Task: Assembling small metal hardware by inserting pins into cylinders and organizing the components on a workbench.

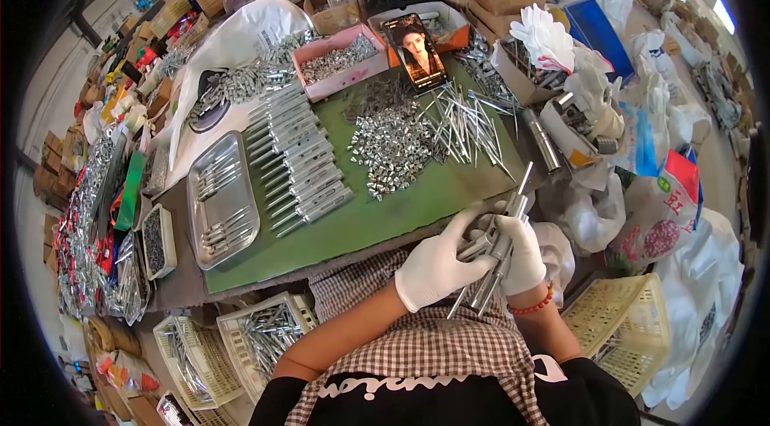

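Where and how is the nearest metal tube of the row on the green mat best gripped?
Best, probably, by the thick body of the nearest metal tube, coming from the near right side. Its thick end points right over the green mat, while a thin rod sticks out left, toward the metal tray. Its neighbouring tube lies on the far side.

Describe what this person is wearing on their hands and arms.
The left hand and right hand each wear a plain white, close-fitting glove ending at the wrist. A red beaded bracelet circles the right wrist; the left shows none. Both forearms are bare up to short black sleeves.
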A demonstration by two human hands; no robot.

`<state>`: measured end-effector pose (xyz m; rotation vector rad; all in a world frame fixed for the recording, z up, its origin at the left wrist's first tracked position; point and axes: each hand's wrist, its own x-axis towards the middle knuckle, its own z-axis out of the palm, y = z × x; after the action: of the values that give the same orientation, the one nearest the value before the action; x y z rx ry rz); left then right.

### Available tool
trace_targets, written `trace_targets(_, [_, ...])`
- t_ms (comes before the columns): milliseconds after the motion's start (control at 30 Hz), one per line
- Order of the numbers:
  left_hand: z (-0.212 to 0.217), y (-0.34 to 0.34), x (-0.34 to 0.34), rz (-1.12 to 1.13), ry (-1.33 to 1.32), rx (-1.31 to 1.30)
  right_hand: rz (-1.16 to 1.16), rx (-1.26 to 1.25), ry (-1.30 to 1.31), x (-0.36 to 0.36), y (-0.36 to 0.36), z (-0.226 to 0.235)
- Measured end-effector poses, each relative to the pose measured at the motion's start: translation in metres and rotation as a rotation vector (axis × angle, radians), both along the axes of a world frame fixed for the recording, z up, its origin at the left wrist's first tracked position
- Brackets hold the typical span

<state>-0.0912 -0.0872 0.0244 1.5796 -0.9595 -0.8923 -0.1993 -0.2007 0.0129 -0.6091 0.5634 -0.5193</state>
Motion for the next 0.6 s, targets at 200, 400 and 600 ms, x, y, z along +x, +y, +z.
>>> trace_targets(200, [-0.036,0.008,-0.008,-0.145,0.217,-0.083,-0.033,0.060,0.060,-0.013,0.013,-0.011])
trace_targets(400, [-0.008,0.014,-0.005,-0.312,0.817,-0.083,-0.112,0.307,0.045,-0.037,-0.001,-0.038])
trace_targets(600, [-0.041,0.007,-0.012,-0.054,0.950,-0.159,-0.087,0.390,0.002,-0.040,-0.018,-0.027])
